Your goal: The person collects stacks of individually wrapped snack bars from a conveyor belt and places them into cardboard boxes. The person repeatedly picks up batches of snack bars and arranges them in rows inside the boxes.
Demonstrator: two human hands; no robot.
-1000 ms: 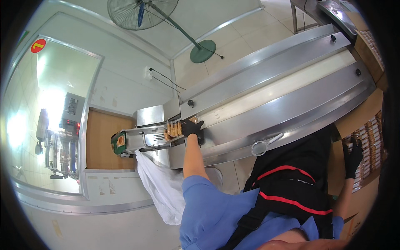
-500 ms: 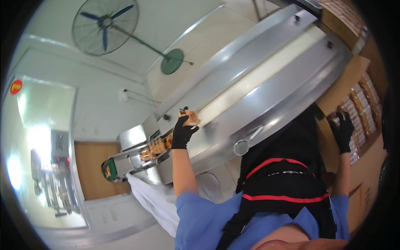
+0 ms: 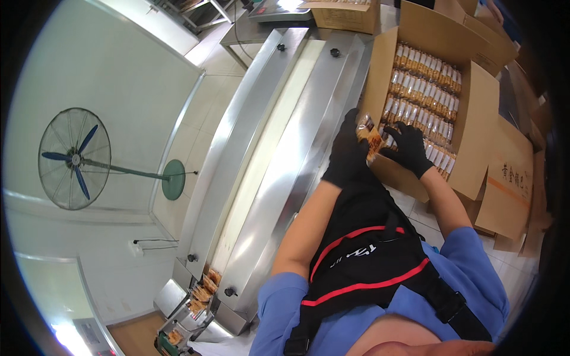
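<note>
My left hand, in a black glove, is closed round an orange snack packet at the near left side of an open cardboard box. Just to its right, my gloved right hand has its fingers curved and apart, touching or just over the packets at the box's near left. The box holds several rows of upright wrapped snacks, partly hidden under my right hand.
A steel conveyor with a pale belt runs left of me, snack packets at its lower end. A standing fan is at left. Another carton and a scale stand behind. A co-worker's arm shows top right.
My left hand has lifted a packet from the conveyor's lower end and moved to the box, beside my right hand. The view has turned toward the box.
</note>
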